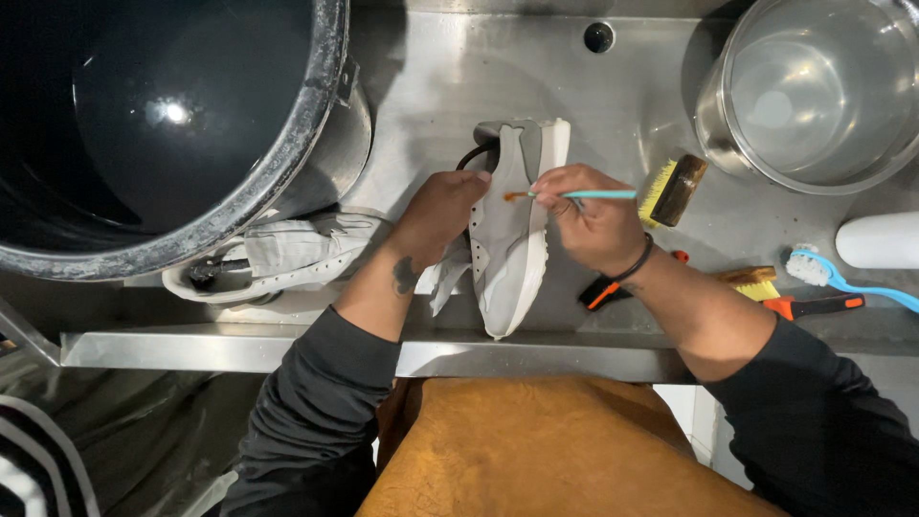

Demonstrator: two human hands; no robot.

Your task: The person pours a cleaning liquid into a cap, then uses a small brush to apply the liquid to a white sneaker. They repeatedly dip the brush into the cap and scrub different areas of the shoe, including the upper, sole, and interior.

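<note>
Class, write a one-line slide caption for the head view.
Left hand steadies a white shoe; right hand holds a small brush.

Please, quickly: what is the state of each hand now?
Left hand: closed, grip on the pale grey shoe.
Right hand: closed, grip on a thin teal-handled brush touching the shoe.

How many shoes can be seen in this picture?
2. One white shoe lies on the steel sink counter between the left hand and right hand. Another white shoe lies beside the black tub, partly hidden.
</note>
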